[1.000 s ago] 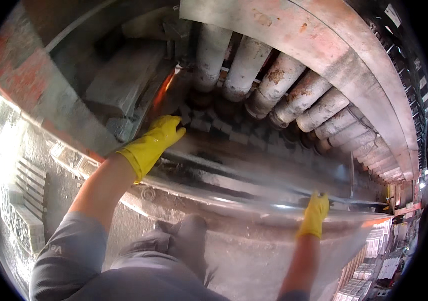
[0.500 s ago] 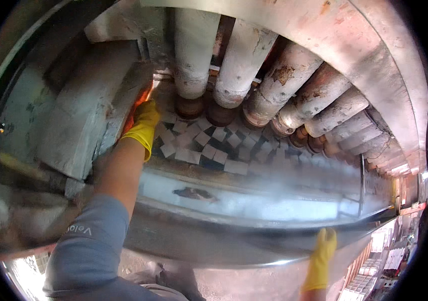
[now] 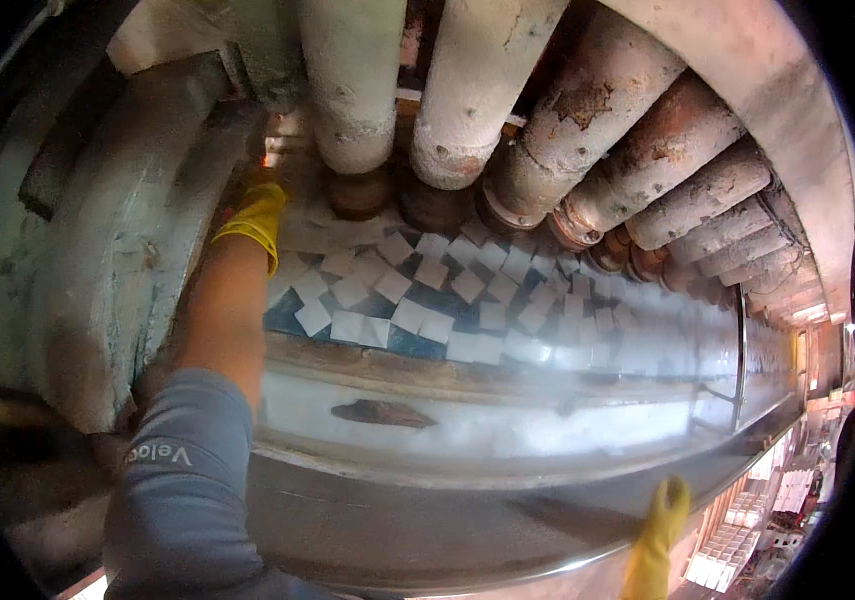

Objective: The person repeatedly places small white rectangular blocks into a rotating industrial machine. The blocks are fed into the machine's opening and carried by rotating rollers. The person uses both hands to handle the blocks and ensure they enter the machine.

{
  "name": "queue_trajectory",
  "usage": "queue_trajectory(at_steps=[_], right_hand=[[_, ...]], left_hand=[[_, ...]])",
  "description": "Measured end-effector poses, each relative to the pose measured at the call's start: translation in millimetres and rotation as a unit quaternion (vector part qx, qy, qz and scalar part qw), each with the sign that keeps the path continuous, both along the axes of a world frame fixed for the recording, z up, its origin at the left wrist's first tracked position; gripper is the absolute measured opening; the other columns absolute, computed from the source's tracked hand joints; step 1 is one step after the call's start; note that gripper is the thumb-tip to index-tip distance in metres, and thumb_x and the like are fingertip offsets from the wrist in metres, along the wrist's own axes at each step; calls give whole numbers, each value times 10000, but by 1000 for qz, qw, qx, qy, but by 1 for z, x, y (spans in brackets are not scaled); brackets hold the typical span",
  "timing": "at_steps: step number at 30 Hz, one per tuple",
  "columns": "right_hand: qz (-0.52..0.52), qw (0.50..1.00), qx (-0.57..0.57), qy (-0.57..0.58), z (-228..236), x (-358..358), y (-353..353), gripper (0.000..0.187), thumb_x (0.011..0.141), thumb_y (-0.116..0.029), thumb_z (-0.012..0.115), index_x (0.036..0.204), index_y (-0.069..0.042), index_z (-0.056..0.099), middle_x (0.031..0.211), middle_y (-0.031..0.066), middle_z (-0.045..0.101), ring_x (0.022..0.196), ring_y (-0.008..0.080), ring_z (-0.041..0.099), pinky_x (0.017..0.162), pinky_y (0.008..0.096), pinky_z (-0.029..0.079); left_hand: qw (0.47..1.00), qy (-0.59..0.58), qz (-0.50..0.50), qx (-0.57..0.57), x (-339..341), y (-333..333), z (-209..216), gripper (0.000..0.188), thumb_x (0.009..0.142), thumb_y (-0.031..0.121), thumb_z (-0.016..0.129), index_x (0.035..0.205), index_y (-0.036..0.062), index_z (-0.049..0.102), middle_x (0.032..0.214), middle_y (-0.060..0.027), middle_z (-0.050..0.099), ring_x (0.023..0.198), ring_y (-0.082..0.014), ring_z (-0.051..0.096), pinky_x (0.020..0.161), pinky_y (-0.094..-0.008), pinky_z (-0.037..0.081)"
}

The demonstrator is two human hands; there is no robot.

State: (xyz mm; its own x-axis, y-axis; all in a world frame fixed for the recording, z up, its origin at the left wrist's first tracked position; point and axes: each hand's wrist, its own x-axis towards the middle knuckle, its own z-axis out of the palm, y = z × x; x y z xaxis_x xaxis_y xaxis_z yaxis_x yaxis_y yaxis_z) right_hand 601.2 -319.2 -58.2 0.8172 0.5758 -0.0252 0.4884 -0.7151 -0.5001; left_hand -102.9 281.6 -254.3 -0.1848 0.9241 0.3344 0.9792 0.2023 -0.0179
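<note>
My left hand (image 3: pixel 255 218), in a yellow rubber glove, reaches far in at the left beside a thick grey curved metal wall (image 3: pixel 117 250). Its fingers are hidden in shadow near a small orange glow (image 3: pixel 265 158), so what they may hold does not show. To its right, many white square pieces (image 3: pixel 422 320) lie scattered and overlapping on a dark, wet-looking surface. My right hand (image 3: pixel 664 520), also gloved in yellow, is at the lower right by the metal rim (image 3: pixel 587 560). Its fingers point away from me, and nothing shows in them.
A row of thick, flaking pipes (image 3: pixel 467 90) hangs over the white pieces. In front of them runs a pale wet ledge (image 3: pixel 507 430) with a brown patch (image 3: pixel 382 412). An upright metal bar (image 3: pixel 740 350) stands at the right. Haze hangs over the middle.
The view has moved closer to the pipes and white pieces. My left hand stays at the left wall, and less orange glow shows around it. My right hand stays near the rim.
</note>
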Motion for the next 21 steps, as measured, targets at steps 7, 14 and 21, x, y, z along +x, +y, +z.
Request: queue_trajectory(at_steps=[7,14,21], right_hand=[[-20,999,46,0,-9,-5,-19,461,961,-245,718,1328,23,635,1286,170,670,1194,278,626,1083,393,438],[15,998,42,-37,-15,-6,-22,463,969,-262,714,1327,21,638,1262,158,684,1165,276,642,1067,389,450],[16,997,75,-17,-9,-9,-28,486,965,-332,718,1309,7,659,1224,161,701,1142,285,653,1051,386,459]], left_hand=[[999,20,1,-40,7,-4,16,363,1012,352,549,1280,136,664,1278,-175,686,1178,-372,657,995,-511,518],[996,48,18,-69,-2,-56,9,333,1040,338,511,1253,138,672,1259,-174,690,1163,-377,663,972,-514,531],[993,-103,56,-29,43,-159,37,338,1047,345,482,1168,118,701,1183,-177,715,1098,-385,691,893,-539,554]])
